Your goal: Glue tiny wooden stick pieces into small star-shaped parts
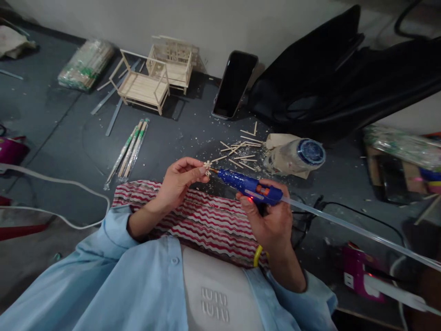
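My right hand is wrapped round a blue hot glue gun, whose small red light glows. A long clear glue stick runs out of its back end to the right. Between the fingertips of my left hand is a small piece made of short wooden sticks, partly hidden by the fingers. The gun's nozzle points at this piece, and I cannot tell whether they touch. Just beyond lie loose short wooden sticks amid pale crumbs.
Two miniature wooden chair-like frames stand at the back left. Wrapped stick bundles lie nearer. A phone leans on the wall beside a black bag. A blue-lidded jar sits right. Striped cloth covers the near edge; cables trail at right.
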A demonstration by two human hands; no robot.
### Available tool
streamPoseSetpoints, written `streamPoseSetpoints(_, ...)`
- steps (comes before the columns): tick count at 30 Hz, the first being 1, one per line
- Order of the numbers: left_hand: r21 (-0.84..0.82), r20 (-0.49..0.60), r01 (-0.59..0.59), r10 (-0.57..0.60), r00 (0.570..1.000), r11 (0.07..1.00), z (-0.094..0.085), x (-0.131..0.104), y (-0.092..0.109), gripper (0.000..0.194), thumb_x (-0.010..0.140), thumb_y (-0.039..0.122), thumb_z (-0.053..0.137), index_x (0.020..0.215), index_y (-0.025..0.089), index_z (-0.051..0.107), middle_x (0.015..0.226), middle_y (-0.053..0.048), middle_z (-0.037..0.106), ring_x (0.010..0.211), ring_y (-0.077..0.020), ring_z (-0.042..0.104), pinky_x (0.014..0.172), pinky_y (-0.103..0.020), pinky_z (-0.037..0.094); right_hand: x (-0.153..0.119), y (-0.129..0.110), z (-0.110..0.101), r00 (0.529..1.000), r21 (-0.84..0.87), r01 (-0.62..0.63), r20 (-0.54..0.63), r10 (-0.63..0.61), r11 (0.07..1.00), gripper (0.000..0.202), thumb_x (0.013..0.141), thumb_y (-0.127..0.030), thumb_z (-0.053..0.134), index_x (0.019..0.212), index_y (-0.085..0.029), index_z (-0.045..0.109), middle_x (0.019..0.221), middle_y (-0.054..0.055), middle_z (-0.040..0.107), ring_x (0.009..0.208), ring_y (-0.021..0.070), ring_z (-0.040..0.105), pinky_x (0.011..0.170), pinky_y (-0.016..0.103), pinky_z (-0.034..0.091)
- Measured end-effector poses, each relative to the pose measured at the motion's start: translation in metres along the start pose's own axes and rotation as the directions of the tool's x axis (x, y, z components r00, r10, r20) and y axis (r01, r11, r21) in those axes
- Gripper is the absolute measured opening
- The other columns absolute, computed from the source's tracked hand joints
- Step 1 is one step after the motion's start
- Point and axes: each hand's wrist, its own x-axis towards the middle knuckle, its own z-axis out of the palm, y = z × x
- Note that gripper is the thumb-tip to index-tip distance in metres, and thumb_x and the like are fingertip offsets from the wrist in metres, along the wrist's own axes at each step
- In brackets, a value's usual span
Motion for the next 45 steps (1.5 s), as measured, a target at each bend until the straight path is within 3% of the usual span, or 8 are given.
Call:
streamPoseSetpoints(5,-0.01,0.01,0.005,-0.005,1.0,1.0,-0.0008,0.0002,-0.001,0.025,0.064,0.025,0.085,0.078,0.015,0.067,0.071,0.002,0.071,0.061,-0.01,0.068,0.062,-0.022,0.051,0.0029,-0.004,0.0006,0.989,-0.134,0.142,-0.023,-0.146,0.981,0.031,0.085,-0.034,0.068,0.111,-0.025,0.055,0.104,0.006,0.062,0.093,0.0235,0.065,0.082,0.041,0.055)
streamPoseSetpoints(13,-0.013,0.009,0.01,-0.01,1.0,1.0,-0.0006,0.0002,-0.0016,0.024,0.064,0.024,0.085,0.077,0.015,0.067,0.071,0.002,0.07,0.06,-0.0097,0.067,0.062,-0.021,0.051,0.0032,-0.0038,0.0002,0.983,-0.169,0.175,-0.03,-0.183,0.97,0.03,0.085,-0.031,0.068,0.112,-0.025,0.055,0.103,0.006,0.062,0.092,0.0233,0.064,0.081,0.04,0.055)
streamPoseSetpoints(45,0.032,0.021,-0.011,0.011,1.0,0.999,-0.0005,-0.0017,-0.0039,0.02,0.066,0.023,0.083,0.077,0.016,0.069,0.074,0.001,0.07,0.063,-0.01,0.066,0.067,-0.023,0.054,0.0027,-0.0033,0.0003,0.987,-0.168,0.153,-0.029,-0.16,0.974,0.031,0.087,-0.036,0.066,0.114,-0.025,0.054,0.105,0.007,0.061,0.095,0.024,0.064,0.083,0.041,0.054)
